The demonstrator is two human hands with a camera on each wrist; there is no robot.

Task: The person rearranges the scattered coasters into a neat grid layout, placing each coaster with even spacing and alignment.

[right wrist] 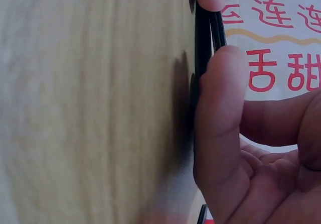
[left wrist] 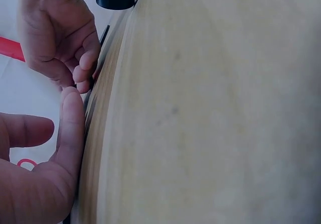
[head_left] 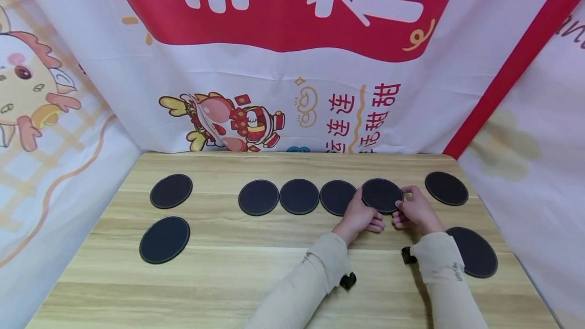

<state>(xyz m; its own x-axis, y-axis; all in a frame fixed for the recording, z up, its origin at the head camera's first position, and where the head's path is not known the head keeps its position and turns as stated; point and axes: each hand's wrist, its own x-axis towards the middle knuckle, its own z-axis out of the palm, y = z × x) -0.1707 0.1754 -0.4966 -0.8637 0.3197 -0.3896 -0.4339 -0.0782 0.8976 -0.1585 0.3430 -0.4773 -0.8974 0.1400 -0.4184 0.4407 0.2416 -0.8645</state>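
I see the black disc (head_left: 382, 195), seemingly just above the worktop (head_left: 205, 283), right of a neighbouring disc (head_left: 335, 199). The right hand (head_left: 415, 211) pinches its right edge; the left hand (head_left: 359, 216) touches its left with a straight finger. I'd lower it level (rims can snag).

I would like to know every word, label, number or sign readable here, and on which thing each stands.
"运连连": red, on the white back cloth; 运 is partly hidden.
"甜甜": red, same cloth; the partly hidden character before it is unsure.
"an": on the right-hand cloth; rest cut off.
Red panel: large white characters, cut off, not safely readable.
Right sleeve: print too small to read.
Black discs: no readable text.
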